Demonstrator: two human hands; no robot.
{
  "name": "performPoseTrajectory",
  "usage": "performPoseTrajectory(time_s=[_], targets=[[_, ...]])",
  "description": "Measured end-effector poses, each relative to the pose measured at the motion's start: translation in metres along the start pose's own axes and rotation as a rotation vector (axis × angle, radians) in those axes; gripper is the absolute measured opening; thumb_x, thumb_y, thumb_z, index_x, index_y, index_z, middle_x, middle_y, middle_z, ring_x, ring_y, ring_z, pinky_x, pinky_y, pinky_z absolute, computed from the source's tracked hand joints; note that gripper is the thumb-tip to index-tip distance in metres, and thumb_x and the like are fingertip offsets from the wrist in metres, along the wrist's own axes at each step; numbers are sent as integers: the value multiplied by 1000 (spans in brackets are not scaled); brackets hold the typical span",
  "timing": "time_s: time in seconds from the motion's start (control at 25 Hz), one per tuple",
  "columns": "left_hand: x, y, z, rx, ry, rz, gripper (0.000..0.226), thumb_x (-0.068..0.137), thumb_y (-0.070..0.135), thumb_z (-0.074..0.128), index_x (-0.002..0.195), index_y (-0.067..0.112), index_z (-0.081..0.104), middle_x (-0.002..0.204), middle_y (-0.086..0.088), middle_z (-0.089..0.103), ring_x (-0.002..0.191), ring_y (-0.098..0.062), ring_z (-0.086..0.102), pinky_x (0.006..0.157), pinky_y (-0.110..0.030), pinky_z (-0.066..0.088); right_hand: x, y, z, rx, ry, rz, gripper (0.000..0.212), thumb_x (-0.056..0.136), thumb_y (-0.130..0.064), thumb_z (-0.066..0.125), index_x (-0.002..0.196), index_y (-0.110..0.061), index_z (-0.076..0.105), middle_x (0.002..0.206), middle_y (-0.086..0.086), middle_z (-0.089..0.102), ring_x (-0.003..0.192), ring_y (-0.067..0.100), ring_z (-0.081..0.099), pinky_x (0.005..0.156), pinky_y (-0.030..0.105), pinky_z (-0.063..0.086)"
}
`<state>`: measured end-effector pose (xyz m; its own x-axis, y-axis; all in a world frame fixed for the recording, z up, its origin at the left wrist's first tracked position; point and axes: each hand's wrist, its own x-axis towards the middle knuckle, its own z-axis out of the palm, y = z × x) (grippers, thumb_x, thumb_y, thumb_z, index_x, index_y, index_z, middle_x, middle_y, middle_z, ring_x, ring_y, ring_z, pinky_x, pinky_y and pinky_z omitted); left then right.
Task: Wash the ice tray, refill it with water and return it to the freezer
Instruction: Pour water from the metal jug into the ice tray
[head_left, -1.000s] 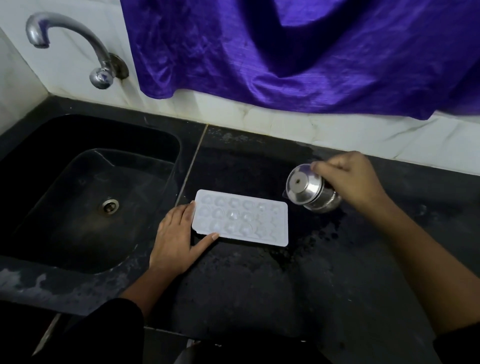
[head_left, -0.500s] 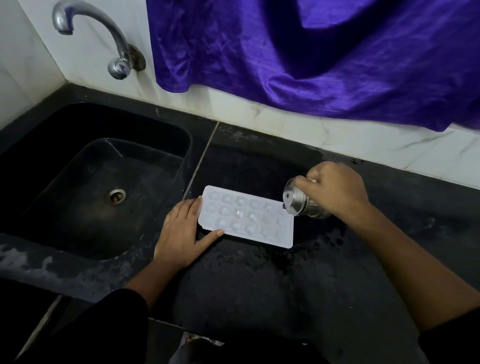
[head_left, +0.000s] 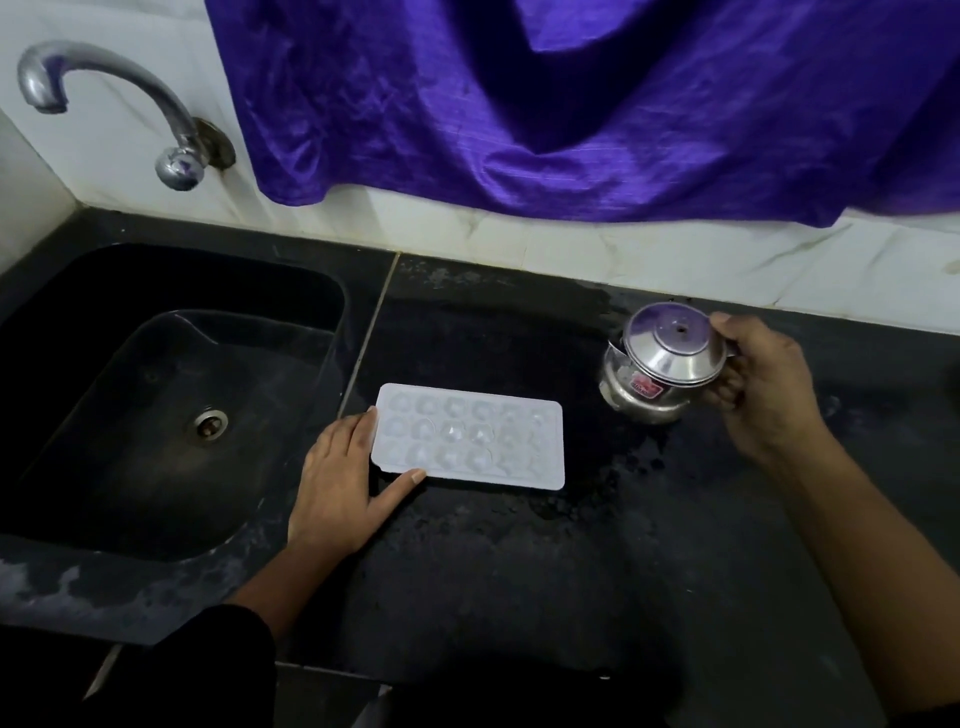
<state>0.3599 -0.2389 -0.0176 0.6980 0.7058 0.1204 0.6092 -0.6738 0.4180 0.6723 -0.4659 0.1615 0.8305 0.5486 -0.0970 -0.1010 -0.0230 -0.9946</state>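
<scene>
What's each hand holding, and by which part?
Right hand grips the steel pot at its right side. Left hand lies flat against the left end of the ice tray, gripping nothing.

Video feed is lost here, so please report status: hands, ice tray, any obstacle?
Left hand flat, fingers against ice tray end. Right hand grips steel pot, right of tray, not touching. Tray flat on counter; nothing on it.

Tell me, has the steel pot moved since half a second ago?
Yes. The steel pot was tipped over the right end of the ice tray; now it is clear of it, to the right and nearer the wall.
</scene>
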Motion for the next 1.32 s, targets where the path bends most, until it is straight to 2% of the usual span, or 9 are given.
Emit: performPoseTrajectory(time_s=[0.08,0.2,0.4,0.64,0.84,1.0,1.12,1.2,1.32], targets=[[0,0,0,3,6,6,95,89,80,46,157,15,34,154,-3,45,144,-22,37,119,-47,34,-1,-4,0,-103,17,-60,49,99,-14,59,51,-20,57,45,-6,40,41,8,34,42,19,30],[0,1,0,1,11,10,95,89,80,47,157,15,35,154,-3,45,144,-23,37,119,-48,34,6,-2,2,-503,-54,-198,47,95,-20,71,57,2,54,51,8,45,47,16,41,51,26,34],[-1,1,-1,-13,16,14,94,89,79,47,157,17,34,153,-2,45,142,-22,38,117,-47,35,10,5,31,-1225,-143,-412,53,90,-37,66,51,-8,47,46,10,44,43,22,44,50,28,31],[-1,0,0,-6,17,11,95,89,81,46,157,15,35,154,-4,45,143,-23,38,118,-48,35,8,9,57,-1435,-169,-479,46,92,-42,59,58,-11,63,50,4,57,50,22,56,50,26,39],[-2,0,0,-8,20,8,95,89,80,46,157,15,35,155,-4,45,144,-24,38,118,-48,35,11,6,30,-1202,-92,-342,52,90,-39,66,50,-10,52,48,3,50,47,22,49,52,31,37],[-2,1,0,-4,18,6,95,89,80,45,157,15,35,156,-3,44,144,-23,36,119,-48,34,3,10,-5,-503,0,-93,43,93,-25,72,55,-12,56,48,-3,45,48,14,41,56,29,34],[-2,0,0,-2,7,0,97,88,82,43,157,15,34,156,-4,44,145,-24,36,120,-49,34,-15,4,-15,-150,59,-21,35,100,-17,60,65,-12,63,46,-7,46,42,7,40,44,21,33],[-1,1,0,2,4,0,97,88,83,42,157,15,34,155,-4,44,145,-24,37,119,-49,34,-22,-4,-15,-21,46,-24,50,102,-14,53,54,-23,62,42,-11,41,38,4,34,39,17,27],[-2,1,0,4,3,2,97,88,82,42,158,15,35,155,-5,45,144,-25,37,118,-50,35,-24,-13,-12,-8,46,-50,59,101,-14,53,43,-24,57,42,-11,38,38,5,32,39,18,27]])
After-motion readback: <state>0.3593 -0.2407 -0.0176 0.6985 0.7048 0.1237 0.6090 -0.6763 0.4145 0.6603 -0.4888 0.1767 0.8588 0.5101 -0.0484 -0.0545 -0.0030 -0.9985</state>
